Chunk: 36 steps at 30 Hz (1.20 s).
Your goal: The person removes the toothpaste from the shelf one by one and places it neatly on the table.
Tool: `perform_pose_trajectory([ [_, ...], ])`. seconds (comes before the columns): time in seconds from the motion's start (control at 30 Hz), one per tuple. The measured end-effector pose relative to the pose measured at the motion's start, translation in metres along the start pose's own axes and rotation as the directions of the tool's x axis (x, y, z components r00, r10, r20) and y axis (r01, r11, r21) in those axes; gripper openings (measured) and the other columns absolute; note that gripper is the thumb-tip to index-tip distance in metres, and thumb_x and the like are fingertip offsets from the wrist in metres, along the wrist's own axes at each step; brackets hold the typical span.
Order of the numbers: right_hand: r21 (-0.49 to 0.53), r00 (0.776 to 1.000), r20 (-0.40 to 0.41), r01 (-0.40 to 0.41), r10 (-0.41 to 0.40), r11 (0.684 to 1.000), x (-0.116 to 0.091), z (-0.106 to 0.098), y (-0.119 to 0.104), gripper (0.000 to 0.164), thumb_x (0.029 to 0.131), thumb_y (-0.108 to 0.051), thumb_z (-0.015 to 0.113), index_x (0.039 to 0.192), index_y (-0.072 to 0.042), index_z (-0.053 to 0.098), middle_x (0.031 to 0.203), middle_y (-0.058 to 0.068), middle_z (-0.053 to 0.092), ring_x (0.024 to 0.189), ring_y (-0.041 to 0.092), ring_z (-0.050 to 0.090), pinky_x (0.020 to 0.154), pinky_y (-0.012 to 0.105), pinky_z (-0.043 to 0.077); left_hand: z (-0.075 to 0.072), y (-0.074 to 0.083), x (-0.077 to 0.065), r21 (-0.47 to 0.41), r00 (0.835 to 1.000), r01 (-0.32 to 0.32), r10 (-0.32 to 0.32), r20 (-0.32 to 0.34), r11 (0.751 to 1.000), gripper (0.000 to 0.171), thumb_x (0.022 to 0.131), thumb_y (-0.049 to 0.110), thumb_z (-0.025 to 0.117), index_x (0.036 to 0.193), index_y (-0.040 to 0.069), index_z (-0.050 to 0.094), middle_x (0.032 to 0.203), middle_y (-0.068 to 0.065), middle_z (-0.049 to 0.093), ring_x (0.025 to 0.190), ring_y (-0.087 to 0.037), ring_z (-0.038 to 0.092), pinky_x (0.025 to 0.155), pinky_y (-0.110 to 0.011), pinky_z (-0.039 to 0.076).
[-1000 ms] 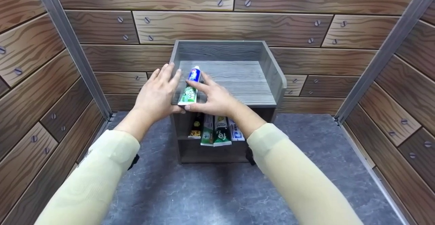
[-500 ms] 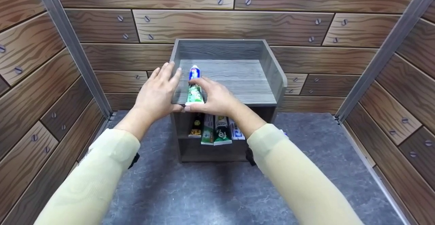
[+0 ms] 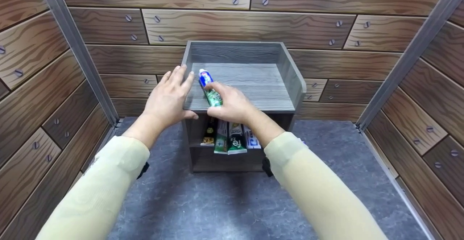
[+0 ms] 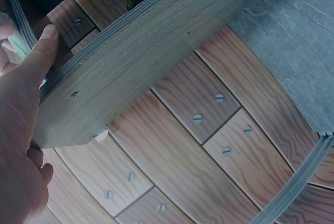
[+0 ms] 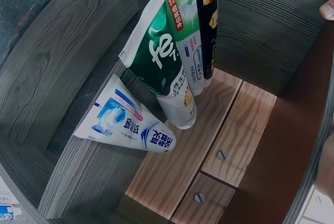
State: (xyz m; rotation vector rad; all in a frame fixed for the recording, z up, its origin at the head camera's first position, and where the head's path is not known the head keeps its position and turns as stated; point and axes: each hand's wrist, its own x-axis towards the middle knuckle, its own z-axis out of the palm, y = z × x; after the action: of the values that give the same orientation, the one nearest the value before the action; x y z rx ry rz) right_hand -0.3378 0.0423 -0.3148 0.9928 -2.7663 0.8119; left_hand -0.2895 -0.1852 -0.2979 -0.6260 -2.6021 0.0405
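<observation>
In the head view my right hand (image 3: 232, 102) holds a toothpaste tube (image 3: 205, 77) with a blue upper part and a green lower part, thumb near its flat end. The tube lies slanted over the left part of the top shelf (image 3: 253, 87), white cap pointing away and to the left. My left hand (image 3: 168, 96) rests on the cabinet's left side panel, fingers extended and thumb at the front edge. The left wrist view shows that thumb (image 4: 44, 46) along the shelf edge, beside the side panel (image 4: 141, 51).
Below, several toothpaste tubes lie side by side with tails jutting forward: black (image 3: 210, 133), green-and-grey (image 3: 221, 138), dark green (image 3: 236, 138) and white-blue (image 3: 252, 138). A lower compartment (image 3: 224, 160) sits beneath. Raised panels (image 3: 291, 69) border the top shelf's sides and back.
The tube has turned, its cap swinging left and its flat end moving right. My right hand has shifted slightly right, away from the left thumb. The left hand stays put.
</observation>
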Motion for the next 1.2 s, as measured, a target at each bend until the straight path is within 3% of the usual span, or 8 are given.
perform_pose_trajectory([
  [0.17, -0.018, 1.0, -0.01, 0.013, -0.013, 1.0, 0.0, -0.001, 0.0, 0.066, 0.085, -0.033, 0.064, 0.15, -0.023, 0.056, 0.137, 0.003, 0.064, 0.102, 0.024, 0.059, 0.087, 0.042, 0.054, 0.0, 0.0, 0.0, -0.006, 1.0, 0.001, -0.001, 0.0, 1.0, 0.125, 0.07, 0.058, 0.095, 0.163, -0.001, 0.036, 0.167, -0.031, 0.03, 0.155, -0.045, 0.03, 0.129, -0.053, 0.023],
  [0.47, -0.023, 0.999, -0.044, 0.022, -0.023, 0.999, 0.0, 0.0, 0.002, 0.054, 0.096, -0.029, 0.062, 0.149, -0.022, 0.059, 0.142, 0.007, 0.064, 0.104, 0.026, 0.062, 0.091, 0.043, 0.055, 0.0, 0.001, 0.001, 0.0, 1.0, 0.003, -0.003, -0.004, 1.0, 0.125, 0.07, 0.057, 0.095, 0.163, -0.001, 0.036, 0.167, -0.031, 0.03, 0.155, -0.045, 0.03, 0.129, -0.053, 0.024],
  [0.53, -0.005, 0.999, -0.052, 0.011, -0.011, 1.0, -0.002, -0.001, 0.002, 0.054, 0.095, -0.025, 0.061, 0.15, -0.023, 0.06, 0.143, 0.008, 0.064, 0.099, 0.025, 0.061, 0.086, 0.041, 0.055, 0.001, 0.001, 0.001, 0.005, 1.0, 0.004, -0.004, -0.004, 1.0, 0.125, 0.07, 0.057, 0.095, 0.162, -0.002, 0.037, 0.167, -0.031, 0.03, 0.155, -0.045, 0.031, 0.129, -0.053, 0.025],
  [0.63, 0.04, 0.998, -0.066, -0.02, 0.023, 0.999, -0.004, -0.001, 0.001, 0.058, 0.093, -0.02, 0.059, 0.15, -0.026, 0.06, 0.14, 0.009, 0.065, 0.08, 0.021, 0.057, 0.071, 0.036, 0.051, 0.001, 0.001, 0.001, 0.016, 1.0, 0.008, -0.008, 0.003, 1.0, 0.124, 0.07, 0.059, 0.094, 0.163, -0.001, 0.037, 0.167, -0.031, 0.029, 0.156, -0.044, 0.03, 0.129, -0.052, 0.024],
  [0.73, 0.072, 0.995, -0.088, -0.049, 0.055, 0.996, -0.007, -0.002, 0.001, 0.061, 0.092, -0.016, 0.059, 0.152, -0.027, 0.059, 0.138, 0.01, 0.065, 0.059, 0.02, 0.045, 0.057, 0.033, 0.044, 0.0, 0.002, 0.001, 0.021, 1.0, 0.01, -0.011, 0.01, 1.0, 0.124, 0.071, 0.06, 0.094, 0.163, -0.001, 0.036, 0.168, -0.03, 0.028, 0.156, -0.043, 0.03, 0.13, -0.052, 0.023],
  [0.97, 0.129, 0.972, -0.212, -0.076, 0.103, 0.989, -0.018, -0.003, 0.001, 0.061, 0.092, -0.012, 0.061, 0.151, -0.024, 0.06, 0.142, 0.011, 0.065, 0.083, 0.022, 0.058, 0.067, 0.032, 0.048, 0.0, 0.004, 0.003, 0.019, 1.0, 0.013, -0.014, 0.021, 1.0, 0.126, 0.071, 0.06, 0.093, 0.164, -0.002, 0.033, 0.168, -0.03, 0.027, 0.157, -0.043, 0.028, 0.13, -0.052, 0.023],
  [1.2, 0.21, 0.957, -0.281, -0.017, 0.077, 0.978, -0.042, -0.002, 0.002, 0.057, 0.095, -0.012, 0.061, 0.151, -0.021, 0.059, 0.141, 0.012, 0.065, 0.081, 0.02, 0.062, 0.059, 0.031, 0.052, -0.002, 0.003, 0.002, 0.015, 0.998, 0.024, -0.024, 0.055, 1.0, 0.127, 0.073, 0.064, 0.09, 0.165, -0.001, 0.031, 0.17, -0.029, 0.025, 0.158, -0.043, 0.025, 0.13, -0.053, 0.021],
])
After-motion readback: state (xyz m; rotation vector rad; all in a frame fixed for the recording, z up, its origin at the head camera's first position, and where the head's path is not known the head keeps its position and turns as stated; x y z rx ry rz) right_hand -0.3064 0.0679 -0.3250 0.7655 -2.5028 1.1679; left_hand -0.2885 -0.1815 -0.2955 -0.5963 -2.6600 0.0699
